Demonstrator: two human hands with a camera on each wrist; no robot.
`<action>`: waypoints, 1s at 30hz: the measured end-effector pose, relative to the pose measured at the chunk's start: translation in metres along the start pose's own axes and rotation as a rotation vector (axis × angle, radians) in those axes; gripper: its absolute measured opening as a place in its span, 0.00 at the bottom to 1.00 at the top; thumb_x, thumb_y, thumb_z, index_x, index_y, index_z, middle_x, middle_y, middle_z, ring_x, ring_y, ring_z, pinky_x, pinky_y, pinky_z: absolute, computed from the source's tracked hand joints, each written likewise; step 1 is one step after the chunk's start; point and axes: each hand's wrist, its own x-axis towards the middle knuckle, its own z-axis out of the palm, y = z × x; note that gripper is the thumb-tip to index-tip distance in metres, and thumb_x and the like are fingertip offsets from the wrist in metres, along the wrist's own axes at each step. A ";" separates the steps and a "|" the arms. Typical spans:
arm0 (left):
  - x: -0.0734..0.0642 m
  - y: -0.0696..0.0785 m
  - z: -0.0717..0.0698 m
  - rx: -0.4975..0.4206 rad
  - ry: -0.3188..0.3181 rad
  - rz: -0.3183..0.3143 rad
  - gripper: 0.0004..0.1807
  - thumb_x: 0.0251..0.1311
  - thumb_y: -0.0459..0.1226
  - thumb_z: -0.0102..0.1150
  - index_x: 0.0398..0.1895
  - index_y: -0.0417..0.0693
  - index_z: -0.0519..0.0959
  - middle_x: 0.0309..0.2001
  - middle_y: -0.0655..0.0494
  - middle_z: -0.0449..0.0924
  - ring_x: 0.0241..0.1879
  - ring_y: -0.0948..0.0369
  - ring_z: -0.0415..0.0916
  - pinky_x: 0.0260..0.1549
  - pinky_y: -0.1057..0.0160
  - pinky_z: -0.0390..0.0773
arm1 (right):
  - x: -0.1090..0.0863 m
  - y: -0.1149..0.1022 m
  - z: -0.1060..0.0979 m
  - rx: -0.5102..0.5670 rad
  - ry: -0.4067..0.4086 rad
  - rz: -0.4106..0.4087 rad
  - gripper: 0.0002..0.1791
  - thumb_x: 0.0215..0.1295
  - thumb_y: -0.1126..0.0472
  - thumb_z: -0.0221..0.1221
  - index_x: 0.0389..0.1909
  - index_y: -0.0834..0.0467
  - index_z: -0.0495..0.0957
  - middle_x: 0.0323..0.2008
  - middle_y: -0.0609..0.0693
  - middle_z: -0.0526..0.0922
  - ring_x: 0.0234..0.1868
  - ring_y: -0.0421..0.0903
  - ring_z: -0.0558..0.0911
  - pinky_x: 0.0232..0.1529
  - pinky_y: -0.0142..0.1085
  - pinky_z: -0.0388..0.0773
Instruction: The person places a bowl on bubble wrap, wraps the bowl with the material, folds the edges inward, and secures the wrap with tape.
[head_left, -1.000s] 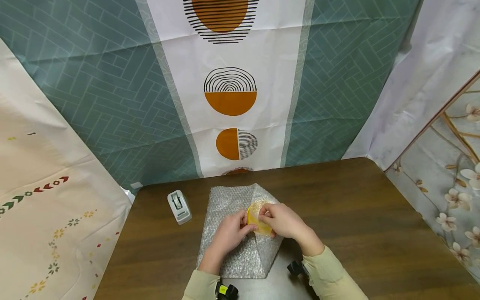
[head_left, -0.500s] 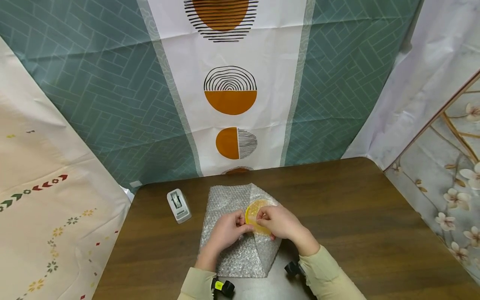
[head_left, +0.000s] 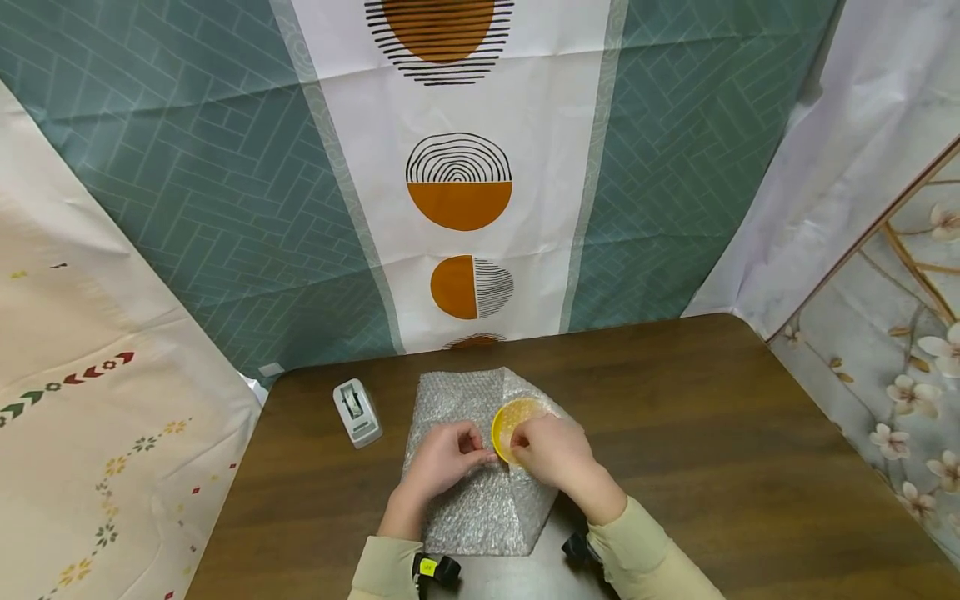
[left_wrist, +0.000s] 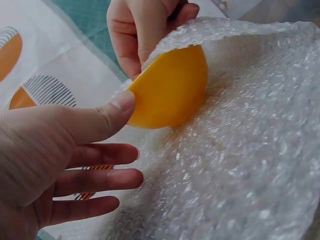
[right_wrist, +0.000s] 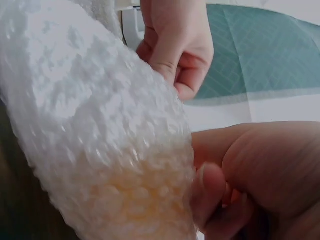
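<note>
A yellow bowl (head_left: 502, 437) lies on a sheet of bubble wrap (head_left: 480, 512), with a folded flap of the wrap over part of it. The left wrist view shows the bowl (left_wrist: 172, 92) tilted, its smooth outside facing the camera. My left hand (head_left: 441, 457) is at its left side; the thumb tip is at the rim and the other fingers stretch out loosely. With curled fingers, my right hand (head_left: 557, 450) pinches the flap's edge over the bowl. Seen in the right wrist view, the bubble wrap (right_wrist: 95, 115) veils the bowl, which shows only as a yellow tint.
A white tape dispenser (head_left: 357, 413) stands on the wooden table (head_left: 675, 417) to the left of the wrap. Under the wrap's near edge is a grey surface (head_left: 510, 577). A patterned cloth (head_left: 465, 242) hangs behind the table.
My left hand has shifted slightly left and loosened off the bowl's rim, leaving more of the rim visible. My right hand stays over the bowl, turned a little more palm-down.
</note>
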 end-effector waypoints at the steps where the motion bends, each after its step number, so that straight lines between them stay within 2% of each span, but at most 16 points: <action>1: -0.001 -0.001 -0.001 -0.001 0.002 0.000 0.16 0.59 0.44 0.81 0.26 0.60 0.79 0.23 0.70 0.76 0.23 0.69 0.70 0.24 0.66 0.73 | -0.001 -0.003 0.001 -0.014 0.006 -0.006 0.08 0.65 0.58 0.73 0.27 0.46 0.87 0.27 0.39 0.85 0.30 0.44 0.84 0.29 0.45 0.79; 5: -0.005 -0.003 -0.005 0.014 0.010 -0.013 0.12 0.65 0.43 0.77 0.28 0.60 0.80 0.23 0.70 0.76 0.23 0.70 0.70 0.24 0.66 0.73 | -0.005 -0.010 0.003 -0.030 -0.005 -0.032 0.07 0.67 0.60 0.71 0.28 0.49 0.88 0.29 0.42 0.87 0.30 0.45 0.84 0.27 0.44 0.79; 8: -0.007 -0.004 -0.007 0.025 0.026 -0.031 0.10 0.70 0.43 0.72 0.31 0.60 0.81 0.24 0.69 0.76 0.22 0.69 0.71 0.23 0.66 0.75 | -0.008 -0.012 0.001 -0.025 -0.028 -0.061 0.06 0.69 0.62 0.68 0.32 0.51 0.90 0.33 0.44 0.89 0.34 0.48 0.87 0.32 0.47 0.83; 12: -0.007 -0.005 -0.010 0.029 0.056 -0.065 0.09 0.75 0.43 0.67 0.32 0.59 0.83 0.24 0.69 0.77 0.21 0.68 0.71 0.22 0.65 0.75 | -0.014 -0.010 -0.004 -0.028 -0.065 -0.112 0.10 0.71 0.63 0.63 0.40 0.52 0.93 0.40 0.45 0.92 0.42 0.51 0.89 0.40 0.49 0.85; 19: -0.005 -0.009 -0.022 0.042 0.125 -0.127 0.07 0.75 0.45 0.66 0.36 0.58 0.84 0.25 0.68 0.78 0.22 0.66 0.73 0.22 0.63 0.74 | -0.019 -0.002 -0.011 -0.090 -0.120 -0.215 0.16 0.77 0.57 0.54 0.50 0.50 0.91 0.41 0.43 0.90 0.43 0.50 0.79 0.46 0.50 0.75; 23: -0.005 -0.014 -0.026 0.029 0.157 -0.172 0.06 0.75 0.44 0.65 0.38 0.56 0.85 0.25 0.66 0.79 0.23 0.65 0.73 0.22 0.63 0.74 | -0.023 0.002 -0.012 -0.085 -0.160 -0.224 0.18 0.76 0.55 0.54 0.56 0.50 0.89 0.42 0.42 0.89 0.47 0.48 0.78 0.47 0.50 0.67; 27: -0.005 -0.018 -0.027 0.017 0.202 -0.201 0.06 0.76 0.44 0.65 0.41 0.54 0.86 0.29 0.65 0.81 0.26 0.64 0.75 0.27 0.60 0.76 | -0.027 0.005 -0.010 -0.074 -0.183 -0.221 0.16 0.71 0.54 0.57 0.53 0.49 0.88 0.34 0.38 0.85 0.50 0.48 0.77 0.48 0.50 0.64; 30: -0.005 -0.022 -0.026 0.012 0.263 -0.221 0.06 0.76 0.43 0.65 0.44 0.51 0.86 0.35 0.61 0.85 0.34 0.61 0.81 0.35 0.56 0.80 | -0.028 0.008 -0.006 -0.065 -0.190 -0.227 0.15 0.68 0.54 0.57 0.52 0.48 0.86 0.29 0.35 0.80 0.51 0.49 0.78 0.50 0.52 0.63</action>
